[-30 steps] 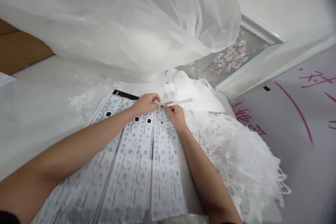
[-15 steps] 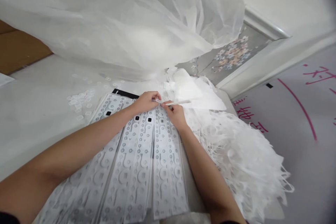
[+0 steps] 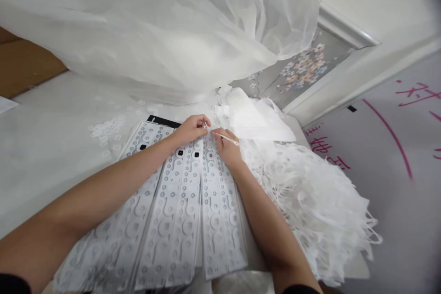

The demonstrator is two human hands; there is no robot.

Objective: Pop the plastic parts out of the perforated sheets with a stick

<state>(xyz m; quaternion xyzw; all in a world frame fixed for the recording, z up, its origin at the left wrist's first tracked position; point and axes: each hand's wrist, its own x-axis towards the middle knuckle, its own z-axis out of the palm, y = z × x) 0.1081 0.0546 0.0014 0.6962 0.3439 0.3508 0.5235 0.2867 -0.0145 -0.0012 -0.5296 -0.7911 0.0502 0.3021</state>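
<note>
Pinching the die-cut sheet (image 3: 216, 202), my left hand (image 3: 192, 127) at centre frame, my right hand (image 3: 228, 148) clasping a thin white stick (image 3: 227, 138), offcut pile (image 3: 317, 202) right

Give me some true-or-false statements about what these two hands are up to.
1. The right hand holds a thin white stick. True.
2. The left hand rests on the tangled white heap. False: it pinches at the far end of the patterned sheets; the heap lies beside the right arm.
3. Sheer white fabric billows beyond both hands. True.
4. The writing on the board is blue. False: it is red.
</note>
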